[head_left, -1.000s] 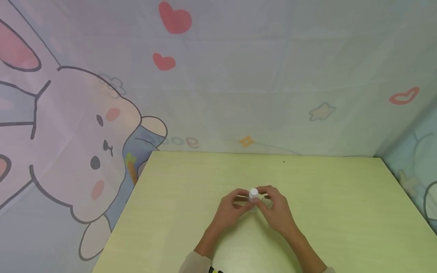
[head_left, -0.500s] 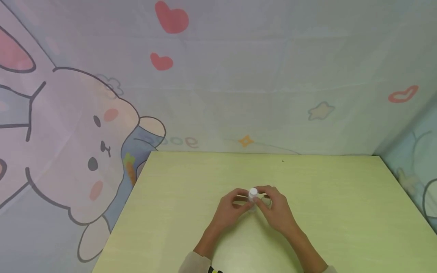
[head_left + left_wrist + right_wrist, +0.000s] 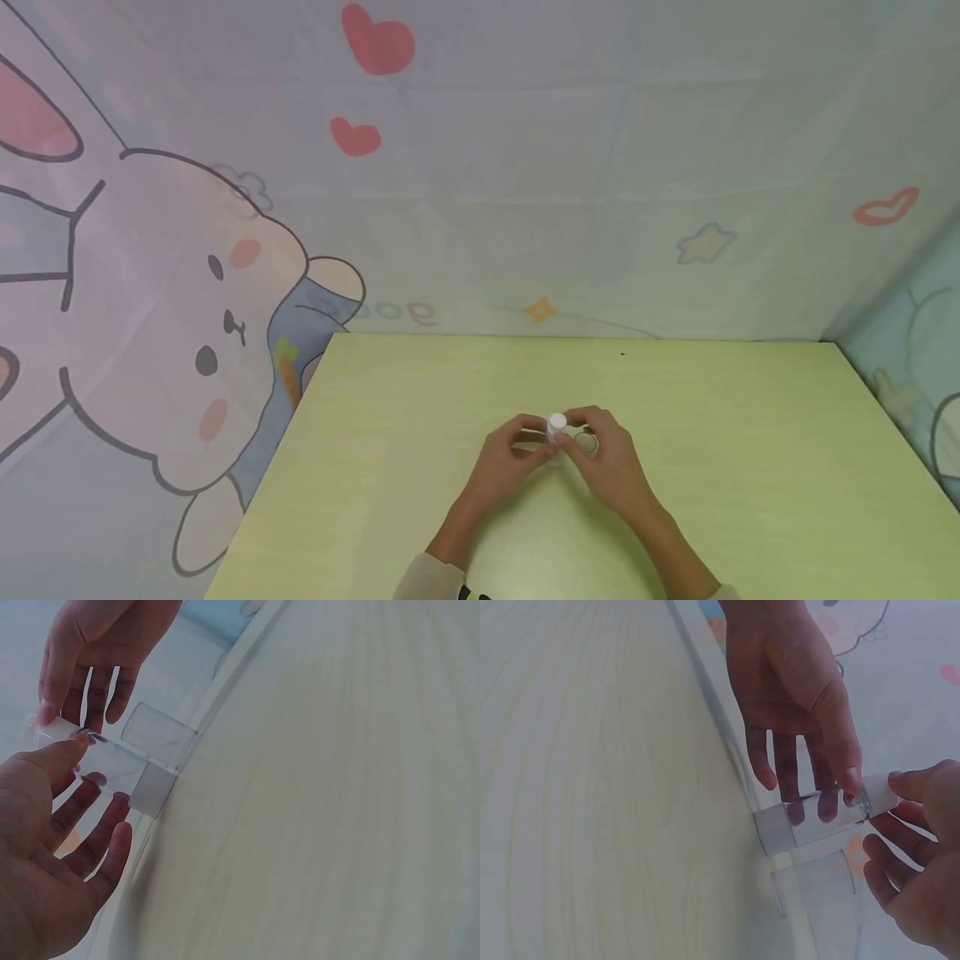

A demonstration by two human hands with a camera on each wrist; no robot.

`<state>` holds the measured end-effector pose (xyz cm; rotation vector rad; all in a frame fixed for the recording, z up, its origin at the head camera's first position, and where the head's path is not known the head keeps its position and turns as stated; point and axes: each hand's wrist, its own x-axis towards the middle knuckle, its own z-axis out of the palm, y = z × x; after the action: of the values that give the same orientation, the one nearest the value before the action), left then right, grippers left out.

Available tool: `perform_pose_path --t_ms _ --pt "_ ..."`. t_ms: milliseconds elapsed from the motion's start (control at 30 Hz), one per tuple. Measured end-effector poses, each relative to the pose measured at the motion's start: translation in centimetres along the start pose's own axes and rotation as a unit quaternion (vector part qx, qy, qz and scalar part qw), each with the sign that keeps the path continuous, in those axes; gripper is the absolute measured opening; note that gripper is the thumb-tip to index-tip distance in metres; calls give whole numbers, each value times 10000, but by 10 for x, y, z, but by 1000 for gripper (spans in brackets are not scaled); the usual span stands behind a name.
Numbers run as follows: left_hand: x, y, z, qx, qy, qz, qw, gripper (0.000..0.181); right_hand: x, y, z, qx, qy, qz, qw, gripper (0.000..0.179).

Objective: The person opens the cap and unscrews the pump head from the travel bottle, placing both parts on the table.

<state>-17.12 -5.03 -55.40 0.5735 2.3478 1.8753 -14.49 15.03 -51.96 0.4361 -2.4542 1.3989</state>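
A small clear bottle (image 3: 829, 817) with a white band at its base (image 3: 154, 791) stands upright on the table between both hands. My left hand (image 3: 501, 460) holds its clear body, thumb near the neck and fingertips on the far side. The white cap (image 3: 557, 422) at the top is pinched between thumb and fingers of my right hand (image 3: 611, 461). Beside the bottle, on the right hand's side, a clear open-ended cylinder (image 3: 160, 733) stands on the table, touched by neither hand as far as I can see. Whether the white cap is loose cannot be told.
The pale yellow-green table (image 3: 750, 467) stretches to both sides of the hands. Behind it hangs a cloth backdrop (image 3: 525, 167) with a cartoon rabbit, hearts and stars. A tiny dark speck (image 3: 622, 354) lies near the table's back edge.
The right hand's fingers have shifted slightly at the white cap, and more of the clear cylinder shows between them. The left hand and bottle stay in place.
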Motion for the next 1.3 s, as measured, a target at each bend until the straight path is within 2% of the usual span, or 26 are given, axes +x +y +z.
perform_pose_path --t_ms 200,533,833,1300 --pt "0 0 0 -6 16 80 10000 27 0 0 -1 10 -64 -129 9999 25" --pt "0 -1 1 -28 9 28 10000 26 0 2 -5 27 -235 -156 9996 26" --pt "-1 -1 0 -47 -7 -20 10000 26 0 2 -4 237 -128 2 9996 28" --pt "1 -3 0 -77 -27 40 10000 26 0 1 -2 210 -45 55 9998 27"
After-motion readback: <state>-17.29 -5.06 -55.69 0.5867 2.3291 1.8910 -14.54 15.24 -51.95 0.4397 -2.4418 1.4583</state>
